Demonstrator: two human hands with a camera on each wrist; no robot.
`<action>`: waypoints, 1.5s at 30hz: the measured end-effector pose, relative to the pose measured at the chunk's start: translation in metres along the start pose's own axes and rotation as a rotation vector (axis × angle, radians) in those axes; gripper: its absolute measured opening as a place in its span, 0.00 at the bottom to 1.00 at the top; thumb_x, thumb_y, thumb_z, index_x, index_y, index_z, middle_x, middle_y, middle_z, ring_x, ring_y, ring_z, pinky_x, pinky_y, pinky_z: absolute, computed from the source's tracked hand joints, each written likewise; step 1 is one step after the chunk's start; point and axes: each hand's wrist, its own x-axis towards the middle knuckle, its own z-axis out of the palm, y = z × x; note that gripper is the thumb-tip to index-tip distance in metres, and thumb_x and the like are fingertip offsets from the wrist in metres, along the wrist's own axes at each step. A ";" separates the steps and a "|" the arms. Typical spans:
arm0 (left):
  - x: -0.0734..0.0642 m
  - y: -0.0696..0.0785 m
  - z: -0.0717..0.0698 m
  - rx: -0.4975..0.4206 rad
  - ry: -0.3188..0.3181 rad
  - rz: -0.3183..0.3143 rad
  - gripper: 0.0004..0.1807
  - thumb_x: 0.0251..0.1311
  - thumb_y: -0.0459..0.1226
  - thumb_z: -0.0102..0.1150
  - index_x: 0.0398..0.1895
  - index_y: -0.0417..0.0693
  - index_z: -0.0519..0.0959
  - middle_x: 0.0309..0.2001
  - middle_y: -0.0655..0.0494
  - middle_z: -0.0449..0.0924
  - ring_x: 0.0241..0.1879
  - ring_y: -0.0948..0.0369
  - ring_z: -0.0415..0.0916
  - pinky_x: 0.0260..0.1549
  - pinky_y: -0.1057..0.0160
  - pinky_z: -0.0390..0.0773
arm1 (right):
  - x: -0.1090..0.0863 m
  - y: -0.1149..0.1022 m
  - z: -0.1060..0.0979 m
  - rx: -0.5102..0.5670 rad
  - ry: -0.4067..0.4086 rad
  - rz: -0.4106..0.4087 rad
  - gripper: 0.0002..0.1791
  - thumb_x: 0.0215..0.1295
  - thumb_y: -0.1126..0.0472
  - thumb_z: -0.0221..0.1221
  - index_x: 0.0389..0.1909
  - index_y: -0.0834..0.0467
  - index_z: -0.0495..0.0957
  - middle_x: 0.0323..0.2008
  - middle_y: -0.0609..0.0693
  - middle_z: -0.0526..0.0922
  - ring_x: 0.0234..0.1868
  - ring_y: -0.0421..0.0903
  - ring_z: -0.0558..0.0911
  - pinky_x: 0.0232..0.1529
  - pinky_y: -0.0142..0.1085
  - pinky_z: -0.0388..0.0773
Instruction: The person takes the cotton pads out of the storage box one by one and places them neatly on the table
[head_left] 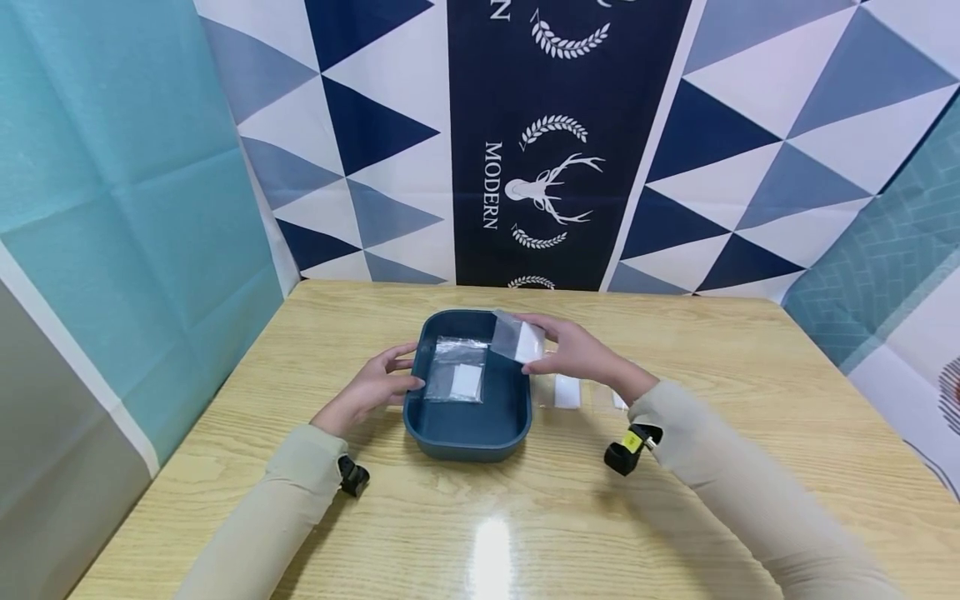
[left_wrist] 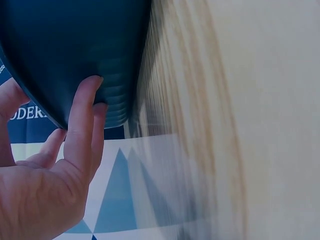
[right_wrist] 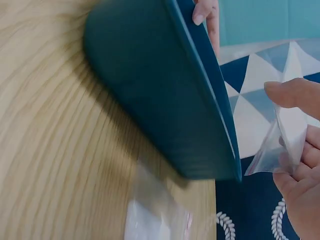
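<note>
The right hand (head_left: 579,350) pinches a plastic bag (head_left: 506,335) over the far right corner of the tub (head_left: 467,451); the left hand (head_left: 375,387) grips the tub's left edge. The bag looks light, limp and slippery, best pinched across its white insert (head_left: 529,343).

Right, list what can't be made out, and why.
Head view: part of the held bag, behind the right hand; part of the rightmost bag, behind the right forearm; any print on the white insert in the bin, too small.
Right wrist view: most of the bin's inside, behind its wall; a table bag's lower end, cut off by the bottom edge.
Left wrist view: much of the bin, cut off at the top.
</note>
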 end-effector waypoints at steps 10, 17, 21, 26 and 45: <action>0.000 -0.001 -0.002 0.004 -0.002 0.006 0.37 0.59 0.27 0.57 0.71 0.50 0.56 0.65 0.39 0.57 0.52 0.48 0.72 0.44 0.53 0.78 | -0.032 0.014 -0.014 -0.033 0.047 0.040 0.43 0.50 0.61 0.69 0.67 0.56 0.61 0.65 0.57 0.63 0.65 0.57 0.61 0.64 0.52 0.57; 0.001 -0.001 -0.001 0.010 -0.001 -0.001 0.37 0.58 0.27 0.57 0.70 0.50 0.56 0.64 0.39 0.57 0.53 0.47 0.71 0.44 0.53 0.78 | -0.057 0.030 -0.020 -0.035 0.066 0.066 0.43 0.50 0.61 0.69 0.67 0.58 0.61 0.65 0.59 0.62 0.65 0.58 0.60 0.63 0.55 0.56; 0.001 0.000 0.000 0.013 0.002 -0.005 0.37 0.58 0.27 0.58 0.70 0.50 0.56 0.64 0.40 0.58 0.53 0.47 0.71 0.44 0.53 0.78 | -0.072 0.041 -0.024 0.008 0.071 0.087 0.41 0.51 0.64 0.68 0.67 0.58 0.61 0.66 0.60 0.61 0.65 0.59 0.59 0.64 0.57 0.53; 0.000 0.000 -0.001 0.011 0.002 -0.003 0.38 0.58 0.27 0.57 0.71 0.50 0.56 0.64 0.40 0.58 0.52 0.48 0.72 0.44 0.53 0.78 | -0.089 0.056 -0.033 0.034 0.088 0.115 0.42 0.52 0.66 0.68 0.67 0.60 0.60 0.65 0.63 0.61 0.64 0.61 0.60 0.61 0.59 0.56; 0.000 0.000 -0.002 0.006 -0.006 0.002 0.39 0.57 0.27 0.59 0.71 0.49 0.55 0.64 0.39 0.57 0.52 0.47 0.71 0.44 0.53 0.78 | -0.143 0.110 -0.071 -0.047 0.093 0.079 0.42 0.51 0.67 0.67 0.67 0.61 0.60 0.67 0.67 0.54 0.63 0.71 0.53 0.55 0.68 0.52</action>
